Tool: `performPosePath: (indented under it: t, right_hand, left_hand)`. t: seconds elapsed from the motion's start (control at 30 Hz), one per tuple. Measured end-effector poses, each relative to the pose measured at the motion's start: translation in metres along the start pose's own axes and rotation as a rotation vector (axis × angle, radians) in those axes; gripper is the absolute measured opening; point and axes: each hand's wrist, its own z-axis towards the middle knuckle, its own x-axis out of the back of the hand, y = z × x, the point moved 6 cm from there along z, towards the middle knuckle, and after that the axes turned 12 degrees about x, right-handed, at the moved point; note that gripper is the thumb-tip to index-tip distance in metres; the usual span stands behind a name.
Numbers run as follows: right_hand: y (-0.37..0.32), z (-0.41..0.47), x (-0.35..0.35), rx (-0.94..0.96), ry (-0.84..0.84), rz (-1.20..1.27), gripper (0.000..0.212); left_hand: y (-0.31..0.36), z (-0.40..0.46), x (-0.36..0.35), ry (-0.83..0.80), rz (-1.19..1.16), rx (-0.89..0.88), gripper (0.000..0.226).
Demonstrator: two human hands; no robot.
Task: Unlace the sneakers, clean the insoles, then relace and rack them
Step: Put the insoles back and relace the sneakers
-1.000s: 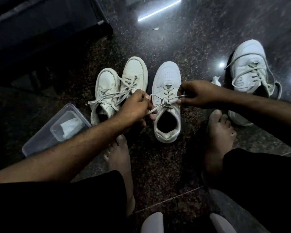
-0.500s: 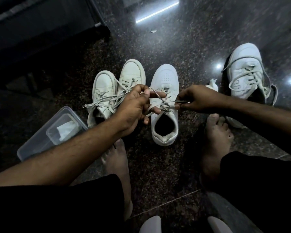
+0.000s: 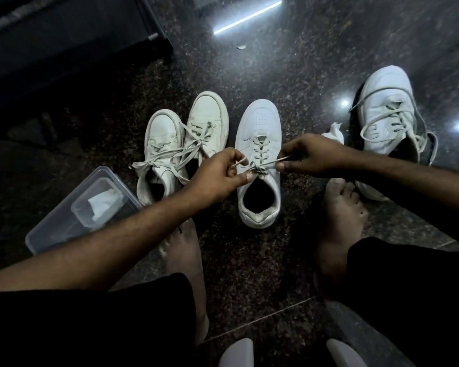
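Note:
A white sneaker (image 3: pixel 259 120) stands on the dark floor between my bare feet, toe pointing away, laced up to its top eyelets. My left hand (image 3: pixel 217 178) pinches the left end of its lace (image 3: pixel 260 165) just left of the tongue. My right hand (image 3: pixel 313 157) pinches the right end of that lace, drawn out sideways. A knot sits between both hands above the shoe's opening. A pair of cream sneakers (image 3: pixel 186 144) with loose laces lies to the left. Another white sneaker (image 3: pixel 387 112) lies far right.
A clear plastic box (image 3: pixel 51 229) with a white wipe inside sits by my left arm. A crumpled white tissue (image 3: pixel 334 132) lies beyond my right hand. Dark furniture (image 3: pixel 64 35) fills the upper left. Two pale rounded shapes (image 3: pixel 236 353) show at the bottom edge.
My left hand has let its fingers off the lace crossing and now pinches one end. Both hands have drawn the ends apart, tightening the knot over the tongue.

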Motion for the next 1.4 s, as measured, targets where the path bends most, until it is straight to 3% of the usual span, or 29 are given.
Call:
performPosePath:
  t: [0.17, 0.37, 0.53, 0.67, 0.87, 0.93, 1.0, 1.07, 1.17, 1.27, 1.4]
  right_hand:
    - [-0.005, -0.001, -0.002, -0.040, 0.021, 0.092, 0.048]
    - [0.008, -0.004, -0.008, -0.162, -0.117, -0.072, 0.016]
    - [0.021, -0.001, -0.005, -0.267, -0.175, -0.162, 0.020]
    - [0.020, 0.007, 0.007, -0.275, -0.196, -0.270, 0.016]
    - [0.017, 0.006, 0.002, -0.178, -0.212, -0.420, 0.018]
    - [0.022, 0.002, 0.003, -0.112, -0.164, -0.437, 0.019]
    - [0.026, -0.004, 0.004, -0.078, -0.093, -0.351, 0.031]
    - [0.026, -0.010, 0.002, -0.051, -0.018, -0.219, 0.048]
    - [0.019, -0.014, -0.009, -0.010, 0.027, -0.189, 0.067]
    - [0.008, -0.012, -0.024, 0.053, 0.006, -0.155, 0.080]
    - [0.012, -0.011, -0.027, 0.066, -0.002, -0.131, 0.088]
  left_hand:
    - [0.008, -0.001, 0.007, 0.093, 0.219, -0.055, 0.020]
    - [0.010, -0.003, 0.011, 0.172, 0.343, -0.049, 0.026]
    - [0.015, -0.002, 0.005, 0.135, 0.525, -0.065, 0.016]
    - [0.015, -0.003, 0.006, 0.126, 0.559, -0.045, 0.023]
    - [0.013, -0.005, 0.013, 0.177, 0.532, -0.007, 0.023]
    - [0.011, -0.005, 0.014, 0.211, 0.499, -0.066, 0.022]
    - [0.011, -0.006, 0.013, 0.226, 0.505, -0.160, 0.026]
    - [0.016, -0.007, 0.008, 0.232, 0.570, -0.266, 0.046]
    - [0.034, -0.012, -0.006, 0.279, 0.794, -0.424, 0.067]
    - [0.038, -0.007, -0.018, 0.248, 0.914, -0.362, 0.068]
    - [0.032, 0.005, -0.024, 0.161, 0.698, -0.234, 0.047]
